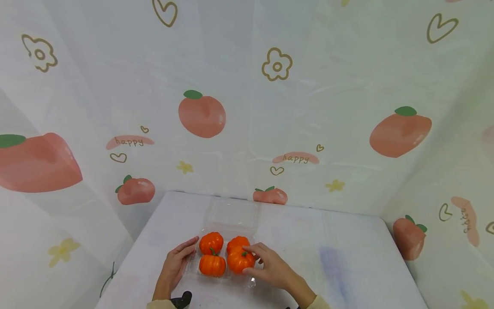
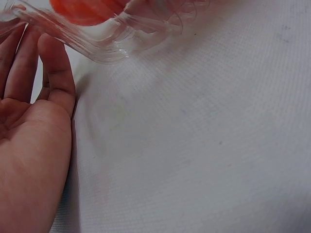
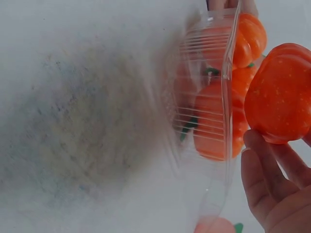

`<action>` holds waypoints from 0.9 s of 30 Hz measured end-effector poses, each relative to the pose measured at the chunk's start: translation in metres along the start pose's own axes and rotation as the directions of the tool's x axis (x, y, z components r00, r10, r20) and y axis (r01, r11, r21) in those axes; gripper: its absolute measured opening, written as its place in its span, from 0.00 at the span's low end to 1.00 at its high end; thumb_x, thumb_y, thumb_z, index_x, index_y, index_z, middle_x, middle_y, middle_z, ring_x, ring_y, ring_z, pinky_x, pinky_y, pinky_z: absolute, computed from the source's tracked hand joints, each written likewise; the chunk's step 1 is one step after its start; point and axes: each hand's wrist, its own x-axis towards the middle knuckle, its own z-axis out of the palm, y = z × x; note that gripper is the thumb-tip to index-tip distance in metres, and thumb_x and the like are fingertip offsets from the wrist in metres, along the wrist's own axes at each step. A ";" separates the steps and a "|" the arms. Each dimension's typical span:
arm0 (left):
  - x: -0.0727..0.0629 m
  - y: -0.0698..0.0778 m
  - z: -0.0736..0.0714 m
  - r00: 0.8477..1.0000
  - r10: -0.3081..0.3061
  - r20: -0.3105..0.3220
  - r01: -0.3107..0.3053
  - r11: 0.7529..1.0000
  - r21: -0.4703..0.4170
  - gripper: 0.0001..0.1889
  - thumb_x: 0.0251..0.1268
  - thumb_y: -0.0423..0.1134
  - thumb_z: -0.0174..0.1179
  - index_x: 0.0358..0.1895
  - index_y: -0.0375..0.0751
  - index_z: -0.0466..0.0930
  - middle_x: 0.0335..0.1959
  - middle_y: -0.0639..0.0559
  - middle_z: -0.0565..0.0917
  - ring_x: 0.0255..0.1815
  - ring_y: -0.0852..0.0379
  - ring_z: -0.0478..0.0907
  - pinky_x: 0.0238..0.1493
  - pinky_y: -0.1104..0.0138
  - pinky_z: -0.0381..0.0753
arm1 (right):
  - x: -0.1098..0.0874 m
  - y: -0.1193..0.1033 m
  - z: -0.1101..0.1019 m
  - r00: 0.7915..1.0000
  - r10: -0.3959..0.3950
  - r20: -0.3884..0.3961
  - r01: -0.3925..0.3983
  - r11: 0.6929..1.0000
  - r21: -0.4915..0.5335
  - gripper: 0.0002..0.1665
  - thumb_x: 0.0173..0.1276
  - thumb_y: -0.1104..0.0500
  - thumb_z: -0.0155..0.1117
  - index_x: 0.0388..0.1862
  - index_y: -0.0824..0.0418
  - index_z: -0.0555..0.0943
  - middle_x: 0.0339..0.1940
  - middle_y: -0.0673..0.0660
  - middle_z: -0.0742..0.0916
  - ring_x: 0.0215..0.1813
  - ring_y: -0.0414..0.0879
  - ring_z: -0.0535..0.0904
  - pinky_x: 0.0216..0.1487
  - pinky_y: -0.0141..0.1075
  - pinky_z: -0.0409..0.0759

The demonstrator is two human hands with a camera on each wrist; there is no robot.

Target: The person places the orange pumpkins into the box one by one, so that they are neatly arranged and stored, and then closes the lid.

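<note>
Orange held pumpkin (image 1: 240, 263): stem (image 1: 244, 253) head-view only.

I face a pale hanging sheet (image 1: 239, 43) — printed with red fruit (image 1: 202, 116), gold flowers (image 1: 277, 66) and hearts (image 1: 442, 29) — behind my white-covered table (image 1: 370, 257) in soft light.

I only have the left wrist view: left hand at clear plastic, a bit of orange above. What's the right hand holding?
Observer: The right hand holds an orange pumpkin.
Operator: Any others besides that one?
Observer: Yes, three more pumpkins sit in the clear plastic clamshell.
Operator: Lid?
Observer: The clamshell's lid is open, lying on the far side of the pumpkins.
</note>
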 end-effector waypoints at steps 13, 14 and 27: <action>0.002 -0.002 0.000 1.000 0.000 -0.001 0.000 1.000 -0.004 0.29 0.65 0.43 0.68 0.69 0.40 0.77 0.58 0.63 0.87 0.52 0.78 0.81 0.56 0.78 0.82 | 0.000 0.003 0.010 0.999 0.012 0.035 -0.012 1.000 0.008 0.34 0.66 0.35 0.68 0.68 0.46 0.78 0.54 0.46 0.84 0.47 0.30 0.79 0.48 0.29 0.84; 0.002 -0.002 0.000 1.000 0.002 -0.001 -0.002 1.000 -0.004 0.29 0.65 0.43 0.68 0.69 0.40 0.77 0.58 0.64 0.87 0.52 0.78 0.81 0.56 0.78 0.82 | 0.000 0.003 0.011 0.999 0.003 0.032 -0.003 1.000 0.002 0.35 0.66 0.35 0.68 0.68 0.47 0.78 0.53 0.46 0.85 0.47 0.30 0.79 0.48 0.29 0.84; 0.000 -0.001 -0.001 1.000 -0.005 -0.002 0.005 1.000 0.028 0.29 0.67 0.44 0.67 0.70 0.41 0.76 0.64 0.59 0.84 0.52 0.78 0.81 0.57 0.78 0.81 | 0.004 0.004 0.016 0.991 0.093 0.097 -0.093 0.996 -0.010 0.35 0.65 0.33 0.68 0.65 0.49 0.80 0.48 0.40 0.84 0.46 0.34 0.78 0.45 0.26 0.79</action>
